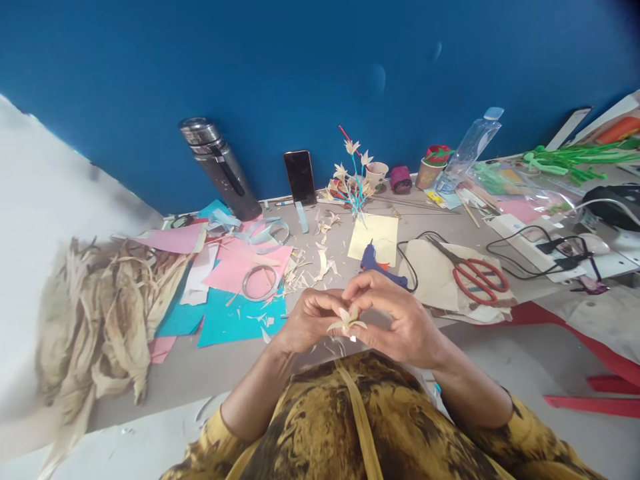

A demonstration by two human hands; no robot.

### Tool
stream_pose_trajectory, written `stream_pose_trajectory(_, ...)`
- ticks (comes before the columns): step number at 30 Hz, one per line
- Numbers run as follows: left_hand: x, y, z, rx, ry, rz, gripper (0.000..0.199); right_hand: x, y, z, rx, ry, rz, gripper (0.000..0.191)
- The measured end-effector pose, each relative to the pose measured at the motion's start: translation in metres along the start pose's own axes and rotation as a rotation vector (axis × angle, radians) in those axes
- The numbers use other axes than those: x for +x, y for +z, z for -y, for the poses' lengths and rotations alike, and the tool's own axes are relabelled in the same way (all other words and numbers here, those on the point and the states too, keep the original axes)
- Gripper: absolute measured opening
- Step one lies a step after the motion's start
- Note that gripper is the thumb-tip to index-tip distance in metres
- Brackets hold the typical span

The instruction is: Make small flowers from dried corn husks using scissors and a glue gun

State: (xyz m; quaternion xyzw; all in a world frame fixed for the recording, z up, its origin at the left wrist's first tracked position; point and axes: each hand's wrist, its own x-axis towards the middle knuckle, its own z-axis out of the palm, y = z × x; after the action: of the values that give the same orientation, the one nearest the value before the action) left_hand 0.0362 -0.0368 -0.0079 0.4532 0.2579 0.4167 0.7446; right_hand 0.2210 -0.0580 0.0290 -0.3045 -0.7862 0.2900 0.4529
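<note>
A small cream flower with pointed petals [347,321] is held between my two hands near the table's front edge. My left hand [311,322] pinches it from the left, fingers closed. From the right, my right hand [395,317] grips it with thumb and fingers; part of the flower is hidden behind the fingertips. Just beyond my right hand lies a blue glue gun [373,259], beside a pale yellow sheet [385,230]. Farther back, similar cream flowers on blue-wrapped stems [356,190] stand together. Cream petal scraps [300,270] are scattered beyond my left hand.
Dried husks [100,320] hang over the left edge. Blue paper [240,320], a tape roll [260,283], a flask [220,167] and a phone [299,175] are at left and back. Red-handled scissors [480,280], a power strip [533,247] and a plastic bottle [470,150] are at right.
</note>
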Motion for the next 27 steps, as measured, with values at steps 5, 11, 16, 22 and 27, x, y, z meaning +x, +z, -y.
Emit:
stream_pose_trajectory(5,0.000,-0.003,0.006,-0.056,-0.048,-0.007,0.024,-0.001,0.002,0.000,0.022,-0.032,-0.073,0.007)
stream_pose_trajectory(11,-0.001,-0.002,0.009,-0.108,-0.024,-0.025,0.025,0.000,0.001,-0.003,0.082,-0.008,-0.109,0.006)
stream_pose_trajectory(16,-0.002,-0.003,0.013,-0.163,-0.067,-0.015,0.023,0.000,0.002,-0.005,0.091,0.010,-0.108,0.006)
stream_pose_trajectory(22,-0.002,-0.002,0.012,-0.184,-0.084,-0.031,0.026,0.000,0.003,-0.005,0.046,0.019,-0.116,0.008)
stream_pose_trajectory(27,-0.003,0.002,0.010,-0.176,-0.073,-0.082,0.026,-0.001,0.003,-0.006,0.023,0.013,-0.112,0.007)
